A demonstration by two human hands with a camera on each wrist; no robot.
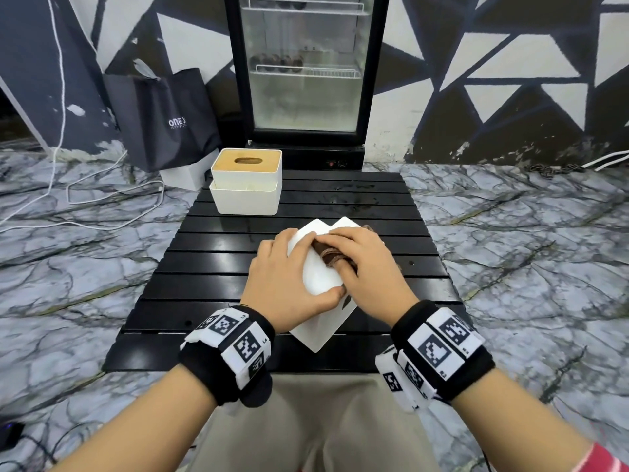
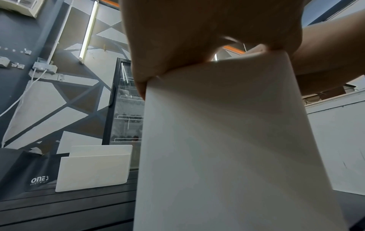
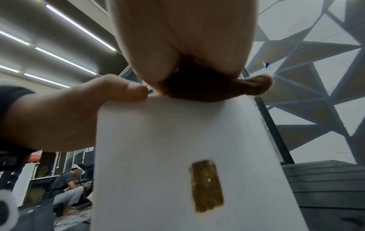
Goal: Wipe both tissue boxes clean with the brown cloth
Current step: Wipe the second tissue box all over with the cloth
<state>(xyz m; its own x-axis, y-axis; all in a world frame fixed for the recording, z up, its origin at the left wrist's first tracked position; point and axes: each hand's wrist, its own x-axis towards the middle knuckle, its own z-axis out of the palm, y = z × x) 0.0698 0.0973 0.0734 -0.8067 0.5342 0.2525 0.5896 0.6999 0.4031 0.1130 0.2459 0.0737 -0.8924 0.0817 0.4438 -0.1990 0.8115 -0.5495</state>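
A white tissue box (image 1: 320, 277) stands tilted on end in the middle of the black slatted table (image 1: 211, 267). My left hand (image 1: 289, 274) grips its upper left edge, thumb on the near side. My right hand (image 1: 360, 260) holds the bunched brown cloth (image 1: 332, 255) against the box's top. From the right wrist, the cloth (image 3: 207, 87) sits pressed on the upper edge of the box (image 3: 158, 148), which bears a brown patch (image 3: 207, 186). The left wrist view shows my palm (image 2: 197, 39) over the box (image 2: 237, 140). The second tissue box (image 1: 245, 195), white with a bamboo lid, rests at the table's far left.
A glass-door fridge (image 1: 306, 80) stands right behind the table. A black bag (image 1: 163, 120) and a small white box (image 1: 183, 177) sit on the floor at the left, with white cables (image 1: 112, 195) trailing nearby. Another person (image 3: 71, 184) sits in the background.
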